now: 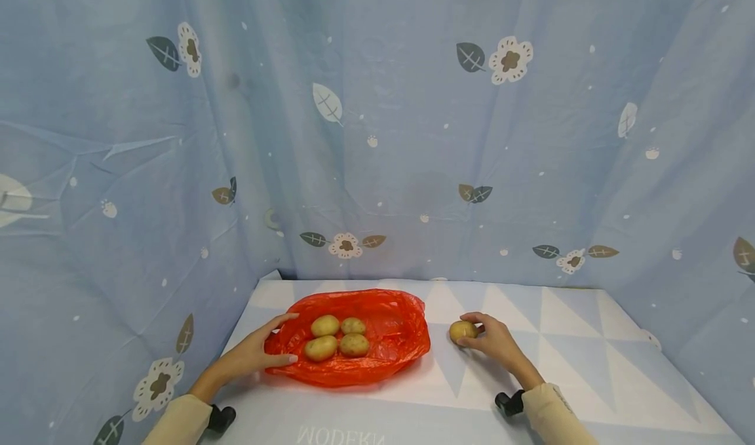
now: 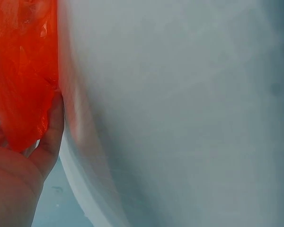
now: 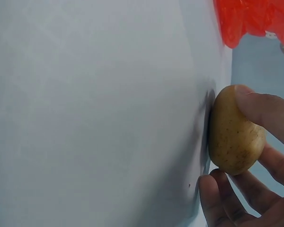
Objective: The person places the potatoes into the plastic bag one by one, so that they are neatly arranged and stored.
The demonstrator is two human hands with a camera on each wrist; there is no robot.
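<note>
A red plastic bag lies spread out on the table with its mouth facing up. Several yellow potatoes sit grouped in its left half. My left hand holds the bag's left end, thumb at the near side and fingers at the far side; the left wrist view shows the red film between them. Off to the right of the bag, my right hand grips a single potato between thumb and fingers, low by the table surface. Part of that potato is hidden behind the fingers.
The table has a white and pale blue triangle-patterned cover. Blue curtains with flowers and leaves rise behind it and along both sides. Black wrist mounts sit below the cuffs of both beige sleeves.
</note>
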